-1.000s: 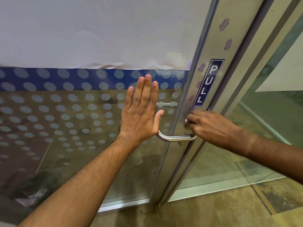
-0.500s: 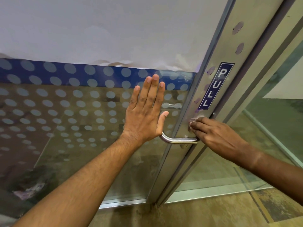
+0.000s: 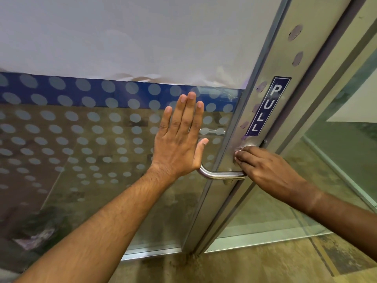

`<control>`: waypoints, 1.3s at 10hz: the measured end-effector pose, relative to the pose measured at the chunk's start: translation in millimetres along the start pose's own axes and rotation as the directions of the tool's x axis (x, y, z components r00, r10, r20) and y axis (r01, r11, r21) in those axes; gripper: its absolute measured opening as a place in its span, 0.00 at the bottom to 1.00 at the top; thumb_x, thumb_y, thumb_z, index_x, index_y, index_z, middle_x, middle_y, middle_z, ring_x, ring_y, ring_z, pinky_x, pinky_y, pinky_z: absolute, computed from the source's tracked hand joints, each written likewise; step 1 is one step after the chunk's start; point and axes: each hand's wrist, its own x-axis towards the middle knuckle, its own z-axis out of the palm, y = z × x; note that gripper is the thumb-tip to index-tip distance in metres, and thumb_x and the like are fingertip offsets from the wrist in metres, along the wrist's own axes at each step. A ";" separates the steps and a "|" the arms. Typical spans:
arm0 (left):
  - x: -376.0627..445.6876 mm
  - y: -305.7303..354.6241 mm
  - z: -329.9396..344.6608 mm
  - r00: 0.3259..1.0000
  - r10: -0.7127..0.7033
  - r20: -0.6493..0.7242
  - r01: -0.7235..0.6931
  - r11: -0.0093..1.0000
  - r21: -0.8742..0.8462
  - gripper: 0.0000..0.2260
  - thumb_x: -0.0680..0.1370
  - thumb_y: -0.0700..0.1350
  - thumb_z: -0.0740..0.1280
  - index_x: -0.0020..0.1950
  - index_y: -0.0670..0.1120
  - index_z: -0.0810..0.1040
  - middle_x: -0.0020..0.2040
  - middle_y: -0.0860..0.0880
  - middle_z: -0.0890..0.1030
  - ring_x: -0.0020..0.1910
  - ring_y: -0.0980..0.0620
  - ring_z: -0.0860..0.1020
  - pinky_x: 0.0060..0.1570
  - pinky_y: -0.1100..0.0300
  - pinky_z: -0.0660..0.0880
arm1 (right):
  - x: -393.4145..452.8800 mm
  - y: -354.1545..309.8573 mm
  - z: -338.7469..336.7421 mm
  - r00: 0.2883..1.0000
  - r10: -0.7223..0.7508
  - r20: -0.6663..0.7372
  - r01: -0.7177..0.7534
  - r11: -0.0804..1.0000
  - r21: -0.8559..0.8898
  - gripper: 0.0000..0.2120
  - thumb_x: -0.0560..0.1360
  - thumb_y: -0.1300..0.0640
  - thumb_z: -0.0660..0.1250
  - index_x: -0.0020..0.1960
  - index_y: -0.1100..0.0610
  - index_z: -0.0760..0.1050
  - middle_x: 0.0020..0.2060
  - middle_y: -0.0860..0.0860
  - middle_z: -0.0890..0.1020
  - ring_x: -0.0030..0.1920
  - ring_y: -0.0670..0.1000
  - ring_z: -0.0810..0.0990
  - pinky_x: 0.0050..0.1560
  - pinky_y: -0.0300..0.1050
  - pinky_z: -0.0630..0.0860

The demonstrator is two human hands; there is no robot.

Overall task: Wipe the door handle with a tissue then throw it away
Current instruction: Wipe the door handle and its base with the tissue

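A brushed-steel lever door handle (image 3: 220,174) sticks out from the metal frame of a glass door (image 3: 114,156). My left hand (image 3: 179,139) lies flat on the glass just left of the handle, fingers straight and pointing up. My right hand (image 3: 265,170) sits at the handle's base on the frame, fingers curled. It pinches a small pale tissue (image 3: 243,147) against the metal. Only a scrap of the tissue shows above the fingertips; the rest is hidden under the hand.
A blue PULL sticker (image 3: 265,107) runs up the door frame (image 3: 285,64) above the handle. Frosted dots and a blue band cover the glass. A fixed glass panel (image 3: 336,160) stands to the right, and brown floor (image 3: 265,264) lies below.
My right hand's fingertips have slid slightly down the frame toward the handle. My left hand stays flat on the glass. The view has shifted a little.
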 end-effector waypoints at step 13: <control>0.5 0.5 2.0 1.000 -0.006 -0.004 0.006 1.000 0.024 0.47 0.78 0.59 0.62 0.78 0.42 0.31 0.77 0.44 0.26 0.77 0.45 0.30 0.76 0.48 0.32 | 18.0 -81.7 41.0 0.107 0.993 -0.041 -0.407 0.082 0.910 0.19 0.71 0.77 0.61 0.57 0.64 0.82 0.48 0.55 0.82 0.48 0.50 0.81 0.55 0.27 0.72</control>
